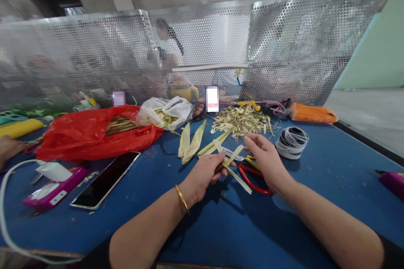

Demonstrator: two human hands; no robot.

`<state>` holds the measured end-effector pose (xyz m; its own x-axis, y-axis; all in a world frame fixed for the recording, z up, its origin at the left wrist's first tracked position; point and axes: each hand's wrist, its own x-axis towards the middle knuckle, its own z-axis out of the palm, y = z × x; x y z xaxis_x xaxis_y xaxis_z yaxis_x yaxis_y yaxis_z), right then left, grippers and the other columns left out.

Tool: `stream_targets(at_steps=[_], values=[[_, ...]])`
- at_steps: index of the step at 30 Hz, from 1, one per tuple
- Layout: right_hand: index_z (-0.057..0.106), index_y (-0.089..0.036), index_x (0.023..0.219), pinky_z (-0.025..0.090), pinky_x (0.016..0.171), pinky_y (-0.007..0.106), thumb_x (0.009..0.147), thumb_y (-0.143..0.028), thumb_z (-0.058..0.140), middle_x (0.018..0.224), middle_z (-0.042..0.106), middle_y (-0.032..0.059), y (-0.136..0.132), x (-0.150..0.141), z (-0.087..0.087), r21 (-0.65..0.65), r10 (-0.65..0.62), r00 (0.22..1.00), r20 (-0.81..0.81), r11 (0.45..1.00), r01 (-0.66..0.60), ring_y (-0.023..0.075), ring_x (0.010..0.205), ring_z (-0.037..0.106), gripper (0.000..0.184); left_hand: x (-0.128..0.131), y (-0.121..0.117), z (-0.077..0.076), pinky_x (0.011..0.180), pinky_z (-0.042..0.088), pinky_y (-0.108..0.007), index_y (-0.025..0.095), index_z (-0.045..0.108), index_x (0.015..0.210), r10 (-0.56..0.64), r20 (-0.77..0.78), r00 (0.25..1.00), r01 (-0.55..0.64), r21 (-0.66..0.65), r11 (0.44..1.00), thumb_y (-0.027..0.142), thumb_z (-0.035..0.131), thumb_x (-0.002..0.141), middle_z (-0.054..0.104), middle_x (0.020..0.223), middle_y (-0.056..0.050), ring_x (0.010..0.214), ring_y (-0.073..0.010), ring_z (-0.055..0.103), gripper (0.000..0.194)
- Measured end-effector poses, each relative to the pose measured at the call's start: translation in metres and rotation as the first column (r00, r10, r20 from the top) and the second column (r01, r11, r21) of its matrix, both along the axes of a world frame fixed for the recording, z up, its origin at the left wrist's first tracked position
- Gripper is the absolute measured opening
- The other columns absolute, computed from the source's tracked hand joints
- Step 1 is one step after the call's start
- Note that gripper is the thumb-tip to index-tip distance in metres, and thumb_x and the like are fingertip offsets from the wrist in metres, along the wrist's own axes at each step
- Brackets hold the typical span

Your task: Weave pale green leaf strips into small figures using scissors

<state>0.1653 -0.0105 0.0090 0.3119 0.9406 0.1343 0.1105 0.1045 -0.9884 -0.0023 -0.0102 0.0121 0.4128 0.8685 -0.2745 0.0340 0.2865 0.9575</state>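
Note:
Near the middle of the table, my left hand (210, 172) pinches pale corn husk strips (227, 162) that cross one another, with several ends sticking out. My right hand (265, 159) has its fingers curled at the upper right end of one strip; its thumb is mostly hidden. Below and between the hands lie scissors (252, 183) with red and yellow handles, blades partly behind the strips. Just beyond my left hand rest two wider corn husk pieces (192, 142) and some longer folded husk (214, 145). A spool of white and dark string (292, 143) stands right of my right hand.
Shredded husk (243, 121) is heaped at the back, beside a white plastic bag (167, 111) and a red bag (78, 134). A phone (105, 180) and purple power strip (55, 189) lie left. A perforated metal screen (205, 46) closes the back; another person's hand (11, 149) is far left.

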Motion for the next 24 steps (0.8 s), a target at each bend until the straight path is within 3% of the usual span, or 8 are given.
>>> stream_targets(at_steps=[3,7,15,17,19,20,22,24], values=[[0.059,-0.018,0.077,0.037,0.049,0.022,0.065,-0.052,0.074,0.065,0.054,-0.0024,-0.002,-0.004,0.0,-0.185,0.08,0.962,-0.26,0.974,-0.132,0.0094,0.053,0.047,0.039,-0.001,0.003,-0.003,0.042,0.012,-0.021,0.011,0.069,0.081,0.009,0.038,0.999,-0.008,-0.023,1.0,0.056,0.049,0.083,0.051,0.057,0.002,0.039,-0.0025,0.025,0.049],[0.061,-0.014,0.068,0.028,0.043,0.02,0.06,-0.047,0.081,0.052,0.051,-0.0039,-0.007,-0.011,-0.005,-0.196,0.317,0.838,-0.444,0.878,-0.436,0.0053,0.044,0.039,0.039,0.001,0.002,-0.006,0.041,0.011,-0.02,0.013,0.066,0.079,-0.021,-0.001,1.0,0.021,-0.036,0.999,0.051,0.063,0.076,0.051,0.055,0.003,0.038,-0.002,0.026,0.038],[0.063,-0.014,0.065,0.032,0.044,0.022,0.057,-0.045,0.08,0.045,0.049,-0.0043,-0.005,-0.012,-0.013,-0.184,0.209,0.895,-0.393,0.936,-0.299,0.0079,0.04,0.044,0.036,0.007,-0.003,-0.003,0.042,0.019,-0.019,0.013,0.065,0.069,-0.049,-0.027,0.998,0.048,-0.023,0.999,0.038,0.067,0.074,0.047,0.05,0.005,0.041,-0.0035,0.034,0.025],[0.062,-0.015,0.066,0.035,0.046,0.024,0.067,-0.047,0.071,0.049,0.05,-0.0032,-0.002,-0.008,-0.011,-0.18,0.228,0.935,-0.273,0.942,-0.283,0.0099,0.043,0.046,0.034,0.005,-0.003,-0.005,0.042,0.022,-0.018,0.013,0.066,0.072,-0.033,-0.002,0.999,0.033,-0.05,0.998,0.037,0.067,0.076,0.049,0.051,0.004,0.041,-0.0036,0.037,0.024],[0.062,-0.017,0.072,0.039,0.053,0.027,0.078,-0.045,0.061,0.057,0.054,-0.0007,-0.001,-0.003,-0.006,-0.094,0.157,0.987,0.036,0.984,-0.153,0.0129,0.051,0.05,0.029,0.003,-0.001,-0.006,0.045,0.03,-0.017,0.012,0.067,0.077,0.011,0.05,0.999,-0.006,-0.102,0.995,0.037,0.064,0.079,0.053,0.054,0.003,0.043,-0.0043,0.042,0.025],[0.063,-0.017,0.077,0.041,0.057,0.029,0.082,-0.041,0.058,0.063,0.057,0.0009,-0.002,0.0,-0.003,0.012,0.076,0.97,0.231,0.997,-0.081,0.0146,0.057,0.052,0.025,0.002,0.001,-0.007,0.047,0.034,-0.018,0.012,0.068,0.08,0.041,0.081,0.996,-0.03,-0.133,0.991,0.037,0.062,0.082,0.056,0.057,0.001,0.045,-0.0053,0.046,0.026],[0.063,-0.018,0.089,0.042,0.067,0.03,0.087,-0.031,0.053,0.077,0.061,0.0043,-0.006,0.002,0.004,0.278,-0.077,0.815,0.575,0.955,-0.106,0.0176,0.071,0.055,0.017,-0.001,0.004,-0.007,0.052,0.041,-0.02,0.011,0.068,0.083,0.103,0.142,0.984,-0.075,-0.195,0.978,0.038,0.058,0.085,0.061,0.062,-0.002,0.051,-0.0085,0.054,0.029],[0.062,-0.018,0.094,0.039,0.072,0.031,0.09,-0.022,0.047,0.083,0.062,0.0061,-0.012,0.001,0.008,0.345,-0.074,0.547,0.834,0.843,-0.412,0.0183,0.077,0.055,0.016,-0.003,0.008,-0.007,0.056,0.045,-0.022,0.012,0.068,0.079,0.151,0.199,0.968,-0.101,-0.242,0.965,0.036,0.06,0.084,0.063,0.066,-0.004,0.056,-0.0109,0.057,0.026]])
